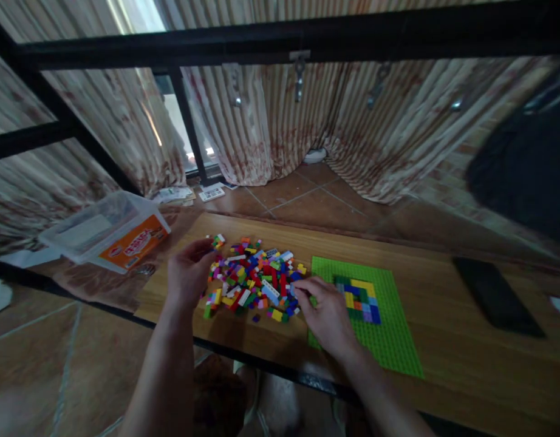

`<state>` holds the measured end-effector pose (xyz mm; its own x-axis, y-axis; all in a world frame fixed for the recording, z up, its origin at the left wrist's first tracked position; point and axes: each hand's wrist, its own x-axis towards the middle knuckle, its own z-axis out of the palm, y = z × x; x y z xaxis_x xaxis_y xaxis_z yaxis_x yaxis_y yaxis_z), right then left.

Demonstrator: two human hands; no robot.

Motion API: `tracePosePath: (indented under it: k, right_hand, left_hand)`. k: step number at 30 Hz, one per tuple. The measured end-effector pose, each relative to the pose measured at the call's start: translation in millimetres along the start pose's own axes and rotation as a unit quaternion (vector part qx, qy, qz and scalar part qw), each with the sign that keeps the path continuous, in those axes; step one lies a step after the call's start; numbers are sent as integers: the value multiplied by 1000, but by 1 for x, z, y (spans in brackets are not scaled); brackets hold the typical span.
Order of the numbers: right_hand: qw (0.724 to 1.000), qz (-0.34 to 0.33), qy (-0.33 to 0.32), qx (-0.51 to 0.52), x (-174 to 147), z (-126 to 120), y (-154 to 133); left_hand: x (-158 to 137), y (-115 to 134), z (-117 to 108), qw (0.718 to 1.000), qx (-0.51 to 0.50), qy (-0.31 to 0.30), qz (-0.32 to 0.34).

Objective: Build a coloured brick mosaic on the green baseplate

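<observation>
A heap of small coloured toy bricks is spread on the wooden table. At its left edge is my left hand, fingers bent, with the thumb apart from them; I see nothing held. On the opposite side, my right hand has its thumb and fingers drawn together at the heap's edge. Whatever lies between those fingertips is too small to make out. Partly under the right hand is a green baseplate. It carries a low, roughly square patch of blue, yellow, orange and other bricks.
A clear plastic box with an orange label stands beyond the table's left end. A dark flat phone or tablet lies on the right of the wooden table. A black metal bar crosses in front of striped curtains.
</observation>
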<state>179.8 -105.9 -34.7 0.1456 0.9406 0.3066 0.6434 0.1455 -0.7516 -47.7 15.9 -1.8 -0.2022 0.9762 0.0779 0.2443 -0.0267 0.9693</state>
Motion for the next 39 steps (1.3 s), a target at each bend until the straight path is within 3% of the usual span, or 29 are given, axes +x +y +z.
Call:
tracePosePath:
  k: [3,8,11,14,23,31,34,39]
  right_hand:
    - [994,23,20,107,1,10,-17]
    - [937,131,77,316,7,19,-23]
    - [904,188,110,369,12,20,-17]
    - [895,199,123,379,15,17,-14]
    - [905,201,131,352,13,15,-3]
    - [975,116,66,180,8,17,-2]
    - [989,86,45,113,7,18,-3]
    - [981,108,74,141,8,16,-3]
  left_hand:
    - [-33,15,39,983,-147,-111,0]
    - [-72,22,87,958,-167,-234,9]
    - [-75,20,96,954,-158,-253,14]
    - [-74,19,99,955,-157,-250,21]
    - [-76,15,108,957,-197,-214,-14]
    - [-71,10,100,914,-300,-231,-146]
    - [-67,7,100,919,-286,-225,-150]
    - [-66,3,100,938,-233,-224,-123]
